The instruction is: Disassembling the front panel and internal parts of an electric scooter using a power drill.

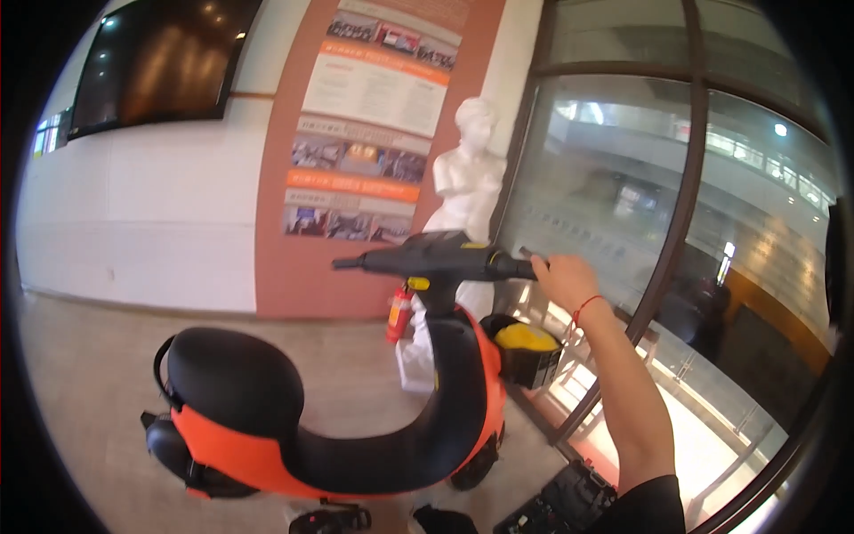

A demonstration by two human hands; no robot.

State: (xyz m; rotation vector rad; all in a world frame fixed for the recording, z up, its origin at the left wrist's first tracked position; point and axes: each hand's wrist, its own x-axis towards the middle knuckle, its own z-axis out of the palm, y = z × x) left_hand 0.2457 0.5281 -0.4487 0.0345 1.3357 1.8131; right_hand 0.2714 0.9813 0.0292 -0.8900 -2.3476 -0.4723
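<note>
An orange and black electric scooter (240, 449) stands side-on before me, its front toward the right. My right hand (567, 283), with a red string at the wrist, reaches in from the lower right. Its fingers are wrapped round the right-hand end of the black handlebar (427, 258). The other end of the handlebar points left, with nobody holding it. Below my hand, a black front basket (531, 369) holds something yellow (525, 336). The black seat (233, 378) is at the left. My left hand is out of view.
Behind the scooter are a white statue (467, 173) and a red fire extinguisher (398, 316). A black case (565, 503) with dark items lies on the floor near my arm. Framed glass panels (600, 178) stand at the right. A screen (160, 67) hangs upper left, beside a poster board (365, 116).
</note>
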